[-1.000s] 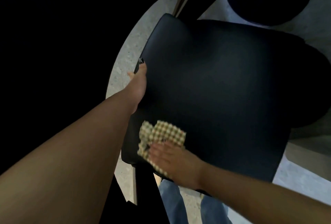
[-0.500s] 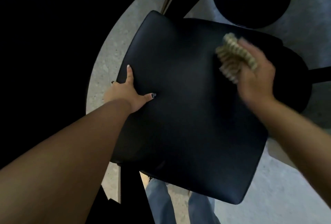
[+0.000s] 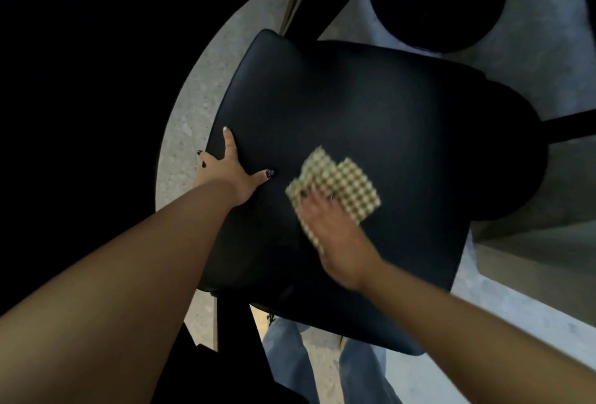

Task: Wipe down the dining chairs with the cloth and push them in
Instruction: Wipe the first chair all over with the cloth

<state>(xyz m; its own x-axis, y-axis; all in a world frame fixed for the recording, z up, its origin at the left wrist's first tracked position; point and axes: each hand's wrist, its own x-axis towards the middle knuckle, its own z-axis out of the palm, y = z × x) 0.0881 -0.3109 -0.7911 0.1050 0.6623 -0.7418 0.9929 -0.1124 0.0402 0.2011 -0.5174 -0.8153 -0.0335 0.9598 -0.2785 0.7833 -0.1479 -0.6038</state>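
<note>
A black padded chair seat [image 3: 387, 119] fills the middle of the head view. My left hand [image 3: 227, 174] grips the seat's left edge, thumb and forefinger spread on top and the other fingers curled over the side. A checked beige-and-white cloth [image 3: 338, 182] lies flat on the seat near its middle. My right hand [image 3: 332, 236] presses on the cloth's near part with straight fingers, and it is blurred.
A round black base or stool [image 3: 438, 0] stands beyond the seat at the top. Speckled grey floor [image 3: 532, 48] shows at the right and left. A pale ledge [image 3: 532, 248] lies at the right. My jeans-clad legs [image 3: 290, 365] are below the seat's near edge.
My right hand has swept the cloth from the seat's far right back toward the middle, after going out from the near left corner. My left hand stays on the left edge.
</note>
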